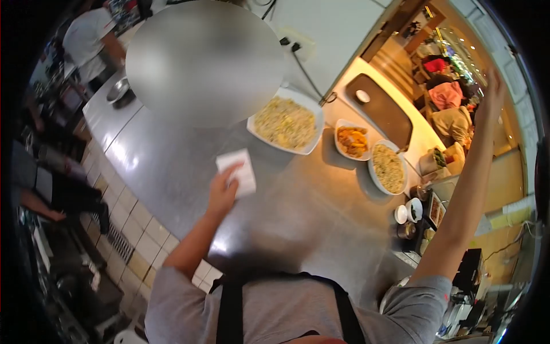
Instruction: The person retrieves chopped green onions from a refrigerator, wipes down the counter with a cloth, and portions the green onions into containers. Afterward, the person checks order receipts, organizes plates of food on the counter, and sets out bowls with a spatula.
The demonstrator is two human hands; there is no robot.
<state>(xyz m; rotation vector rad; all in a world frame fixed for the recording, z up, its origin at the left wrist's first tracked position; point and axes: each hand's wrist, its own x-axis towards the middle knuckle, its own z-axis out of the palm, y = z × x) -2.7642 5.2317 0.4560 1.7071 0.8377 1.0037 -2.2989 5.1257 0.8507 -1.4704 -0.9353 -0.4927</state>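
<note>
A white paper or napkin is held in my left hand, above the steel counter. Beyond it stands a large white dish of fried rice. To the right are a small white bowl of orange food and an oval dish of rice. My right arm stretches up along the right side, and my right hand is near the frame of the serving opening, with its fingers too small and blurred to make out.
A brown tray with a small white dish lies on the ledge. Small bowls and jars stand at the right. A metal bowl sits at the far left, near a person in white. Another person is at the left edge.
</note>
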